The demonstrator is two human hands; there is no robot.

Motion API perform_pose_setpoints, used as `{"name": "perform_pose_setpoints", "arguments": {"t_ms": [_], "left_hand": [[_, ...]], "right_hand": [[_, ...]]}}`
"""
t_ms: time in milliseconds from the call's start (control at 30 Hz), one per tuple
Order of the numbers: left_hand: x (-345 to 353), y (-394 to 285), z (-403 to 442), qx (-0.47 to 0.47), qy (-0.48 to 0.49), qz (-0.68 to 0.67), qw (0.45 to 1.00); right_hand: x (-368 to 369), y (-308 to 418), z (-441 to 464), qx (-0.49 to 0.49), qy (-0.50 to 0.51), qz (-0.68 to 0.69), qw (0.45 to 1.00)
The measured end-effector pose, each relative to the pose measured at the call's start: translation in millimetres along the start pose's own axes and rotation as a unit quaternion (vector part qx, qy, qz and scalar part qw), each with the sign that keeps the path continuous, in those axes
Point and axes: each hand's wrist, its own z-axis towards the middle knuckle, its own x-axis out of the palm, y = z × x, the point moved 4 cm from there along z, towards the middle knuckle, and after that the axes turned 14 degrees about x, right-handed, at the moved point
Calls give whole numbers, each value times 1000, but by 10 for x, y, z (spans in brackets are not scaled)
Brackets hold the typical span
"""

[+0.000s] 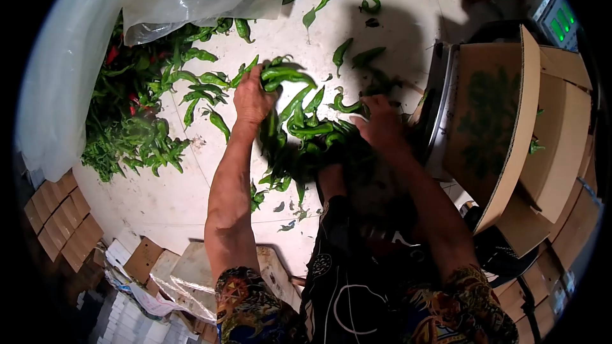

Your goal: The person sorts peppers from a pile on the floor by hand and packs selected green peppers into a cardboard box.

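My left hand (255,100) is closed round a few long green chili peppers (285,76), which stick out to the right of its fingers. Below and between my hands lies a heap of green chili peppers (312,130) on the pale floor. My right hand (384,126), partly in shadow, is at the heap's right edge with thumb and fingers apart. One curved pepper (344,106) lies by its fingertips; whether they touch it is unclear. My foot (331,181) shows at the near side of the heap.
A larger pile of green peppers with a few red ones (137,146) lies at left, partly under a clear plastic sheet (70,83). Loose peppers (342,54) dot the tiled floor (185,197). At right, an open cardboard box (488,114) stands beside a lit digital display (561,22).
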Motion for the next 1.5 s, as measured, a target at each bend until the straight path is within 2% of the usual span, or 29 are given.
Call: {"name": "perform_pose_setpoints", "arguments": {"t_ms": [33,133,167,200,233,267,333,367,433,467,567,600,667,700,733,800,833,967,1033,1067,1133,1167,1200,1267,1300,1333,1400,1467,1500], "left_hand": [[62,155,-15,0,-16,-19,1000],[81,317,-95,-33,-30,-29,999],[91,289,-97,-30,-58,-13,998],[90,268,-81,-27,-88,2,996],[53,183,-80,42,-111,43,992],[72,156,-96,48,-83,61,993],[77,149,-60,-49,-34,8,998],[105,168,-56,-63,-12,-28,998],[166,197,-40,-88,31,-101,990],[250,255,-87,-91,18,-243,966],[323,207,-273,-116,45,-416,901],[341,148,-373,-156,55,-491,855],[300,-25,-532,-184,53,-503,843],[321,-92,-624,-188,37,-536,822],[320,-162,-653,-143,57,-493,856],[373,-308,-753,-166,50,-497,850],[351,-388,-744,-169,62,-541,821],[328,-509,-893,-323,29,-646,691],[198,-653,-919,-313,3,-650,692],[147,-743,-927,-308,-10,-653,691],[32,-820,-916,-257,-46,-638,724],[-124,-929,-868,-227,-55,-639,733],[-311,-1071,-810,-196,-61,-640,740],[-810,-1478,-629,-133,-68,-656,740],[-1063,-1753,-530,-99,-81,-641,757],[-1332,-2018,-431,-66,-97,-622,774],[-1782,-2721,-290,13,-102,-669,736],[-2016,-3261,-184,106,-61,-681,722],[-2113,-3566,-117,125,-13,-651,749]], "right_hand": [[19,79,7,11,-5,-19,1000],[237,228,47,-63,6,-58,996],[363,186,88,-45,19,-132,990],[407,157,147,-32,23,-130,991],[419,148,175,-18,30,-128,991],[447,131,174,-4,41,-128,991],[445,81,220,78,100,-75,989],[431,73,238,119,130,-49,983],[443,57,253,164,186,99,964],[443,57,281,184,209,173,945],[663,70,252,241,243,294,892],[761,94,206,230,257,335,877],[998,149,105,203,285,415,840],[1089,169,126,158,235,308,908],[1099,263,109,147,236,317,907],[1079,325,114,200,299,294,886],[1083,361,106,225,315,314,867],[954,461,35,279,346,419,792],[841,496,-29,282,336,453,776],[684,555,-76,244,339,459,784],[578,637,-121,102,293,504,806],[394,743,-143,63,233,466,851],[111,900,-189,27,166,423,890],[-649,1239,-338,29,148,369,917],[-1014,1356,-435,-19,70,347,935],[-1360,1458,-551,-68,-3,320,945],[-2114,1546,-845,-82,-56,303,948],[-2725,1476,-1064,-98,-102,284,948],[-3001,1360,-1137,-116,-117,264,950]]}}
